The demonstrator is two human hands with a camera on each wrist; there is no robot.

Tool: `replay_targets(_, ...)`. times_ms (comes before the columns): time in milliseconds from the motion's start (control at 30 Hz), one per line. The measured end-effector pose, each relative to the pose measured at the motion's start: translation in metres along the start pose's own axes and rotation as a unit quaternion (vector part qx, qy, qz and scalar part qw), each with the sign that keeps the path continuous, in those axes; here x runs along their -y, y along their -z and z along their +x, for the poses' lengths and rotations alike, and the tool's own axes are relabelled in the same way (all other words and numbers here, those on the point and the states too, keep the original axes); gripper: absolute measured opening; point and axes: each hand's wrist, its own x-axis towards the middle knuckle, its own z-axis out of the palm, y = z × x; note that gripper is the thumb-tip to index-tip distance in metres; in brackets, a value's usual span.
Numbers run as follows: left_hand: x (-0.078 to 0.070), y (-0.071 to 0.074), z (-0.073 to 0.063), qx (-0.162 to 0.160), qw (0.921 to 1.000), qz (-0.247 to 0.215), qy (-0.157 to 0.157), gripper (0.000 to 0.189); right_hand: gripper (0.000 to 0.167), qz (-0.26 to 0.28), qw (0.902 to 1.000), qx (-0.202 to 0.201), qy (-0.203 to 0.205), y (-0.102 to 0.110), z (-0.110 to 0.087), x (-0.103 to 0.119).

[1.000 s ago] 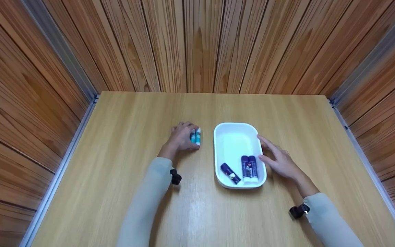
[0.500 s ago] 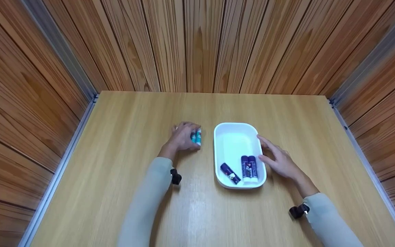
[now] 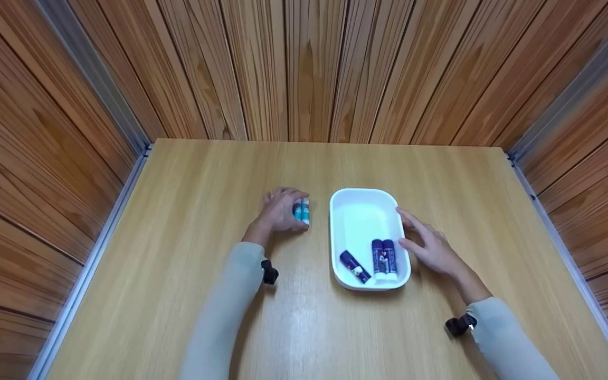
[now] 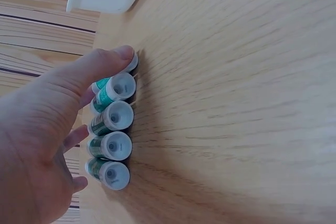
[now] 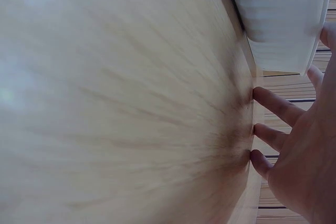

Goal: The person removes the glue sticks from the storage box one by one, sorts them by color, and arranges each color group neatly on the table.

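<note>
My left hand reaches over a row of small teal-and-green glue sticks lying side by side on the table. Thumb and forefinger pinch the glue stick at the right end of the row by its two ends. In the left wrist view, the white ends of the other glue sticks face the camera, below the thumb. My right hand touches the right side of a white tray with thumb and forefinger, while its other fingers rest on the table, spread and fairly straight.
Inside the tray's near half lie two purple glue sticks side by side and a third purple glue stick at a slant. The wooden table is bounded by plank walls at the back and sides.
My left hand's fingertips have shifted very slightly to the right along with the end glue stick. The right hand and the tray have stayed put.
</note>
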Motion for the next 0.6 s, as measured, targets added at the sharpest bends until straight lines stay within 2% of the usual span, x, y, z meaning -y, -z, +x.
replay_targets(333,0.0021,-0.0027,-0.0009,0.004,0.9997,-0.025,-0.002,0.089,0.076,0.000,1.0000,-0.001,-0.008,-0.0013,-0.0008,0.0006)
replay_targets(600,0.0035,-0.0015,0.0001,-0.001,0.9997,-0.026,-0.004,0.089,0.075,0.002,1.0000,-0.002,0.000,-0.0013,0.0001,0.0002)
